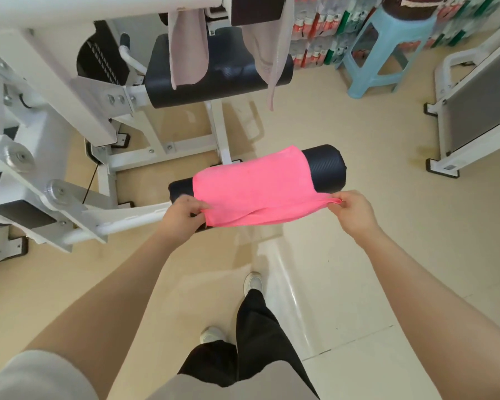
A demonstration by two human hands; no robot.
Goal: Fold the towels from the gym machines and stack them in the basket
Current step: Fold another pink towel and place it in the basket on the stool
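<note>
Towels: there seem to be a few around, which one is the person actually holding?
The bright pink towel draped over the black roller pad, pinched at its near corners by both hands. The two pale towels hang untouched from the machine above.

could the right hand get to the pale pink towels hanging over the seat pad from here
Probably not right away: the right hand is pinching a corner of the pink towel, and the pale towels hang farther off, beyond the roller pad.

A black foam roller pad [326, 167] on the white gym machine [49, 116] carries a pink towel [254, 186] draped over it. Two pale towels [188, 47] hang from the machine's upper bar above the black seat pad [231, 73]
</note>
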